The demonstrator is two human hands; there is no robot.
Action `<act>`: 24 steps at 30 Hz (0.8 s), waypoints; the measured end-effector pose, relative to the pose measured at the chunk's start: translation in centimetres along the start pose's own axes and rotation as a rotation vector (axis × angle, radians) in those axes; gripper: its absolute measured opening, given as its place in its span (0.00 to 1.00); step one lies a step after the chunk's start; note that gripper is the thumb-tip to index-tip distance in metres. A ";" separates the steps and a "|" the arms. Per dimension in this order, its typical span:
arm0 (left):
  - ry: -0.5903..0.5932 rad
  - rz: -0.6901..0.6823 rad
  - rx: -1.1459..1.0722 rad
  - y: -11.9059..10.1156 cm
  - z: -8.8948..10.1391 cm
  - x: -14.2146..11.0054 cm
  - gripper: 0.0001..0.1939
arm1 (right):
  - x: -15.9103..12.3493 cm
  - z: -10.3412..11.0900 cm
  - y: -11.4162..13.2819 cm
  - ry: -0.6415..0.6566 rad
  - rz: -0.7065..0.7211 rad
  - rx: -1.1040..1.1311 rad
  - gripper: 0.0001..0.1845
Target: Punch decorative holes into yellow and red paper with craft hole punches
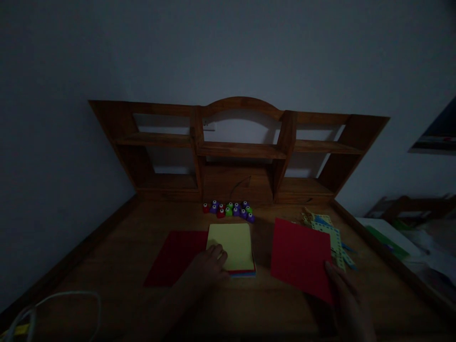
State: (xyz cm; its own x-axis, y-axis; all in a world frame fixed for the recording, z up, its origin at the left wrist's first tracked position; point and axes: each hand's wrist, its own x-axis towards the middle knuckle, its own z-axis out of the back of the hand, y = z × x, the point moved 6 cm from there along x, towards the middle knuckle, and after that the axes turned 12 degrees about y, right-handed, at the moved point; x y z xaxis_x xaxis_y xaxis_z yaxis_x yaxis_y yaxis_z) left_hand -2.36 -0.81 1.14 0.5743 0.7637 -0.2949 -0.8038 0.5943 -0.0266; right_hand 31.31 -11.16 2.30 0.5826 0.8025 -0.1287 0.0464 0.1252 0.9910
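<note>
My right hand [345,289] pinches the right edge of a red sheet of paper [301,256], held tilted above the right side of the desk. A stack of coloured paper [231,247] lies in the middle, yellow on top, with red and blue edges showing beneath at the front. My left hand [212,263] rests on the stack's lower left part, its fingers slightly bent and apart, gripping nothing that I can see. Left of the stack, another red sheet [174,256] lies flat, partly covered by my left forearm.
Several small red, purple and green one-eyed toys [230,210] stand behind the stack. Yellow perforated cards [333,237] and blue pieces lie at the right. A wooden shelf unit [242,151] backs the desk. A white cable [64,294] curls at front left. The room is dim.
</note>
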 end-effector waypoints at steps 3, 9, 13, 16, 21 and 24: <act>-0.033 -0.033 0.009 0.2 -0.2 0.0 0.21 | -0.1 -0.1 -0.1 0.006 -0.016 0.009 0.23; -0.095 -0.108 -0.075 0.6 -0.3 -1.0 0.26 | -0.1 -0.6 -0.5 0.045 -0.038 0.040 0.28; -0.089 -0.173 -0.138 1.0 0.2 -1.7 0.26 | 0.3 -0.6 -0.8 0.041 -0.026 0.043 0.27; -0.062 -0.194 -0.146 1.2 0.4 -1.7 0.22 | 0.5 -0.4 -1.1 0.007 -0.032 0.061 0.27; -0.085 -0.191 -0.089 1.5 -0.5 -1.1 0.19 | 0.7 -0.2 -1.5 0.021 -0.026 0.064 0.27; -0.108 -0.198 -0.065 1.4 -0.7 -1.2 0.18 | 1.1 -0.2 -2.0 0.013 -0.037 0.065 0.27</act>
State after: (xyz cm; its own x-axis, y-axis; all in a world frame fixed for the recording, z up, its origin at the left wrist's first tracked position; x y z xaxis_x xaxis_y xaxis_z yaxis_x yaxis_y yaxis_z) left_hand -4.25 -1.06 0.78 0.7321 0.6585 -0.1742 -0.6802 0.7202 -0.1364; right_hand 31.71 -10.45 0.21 0.5691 0.8054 -0.1657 0.1209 0.1174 0.9857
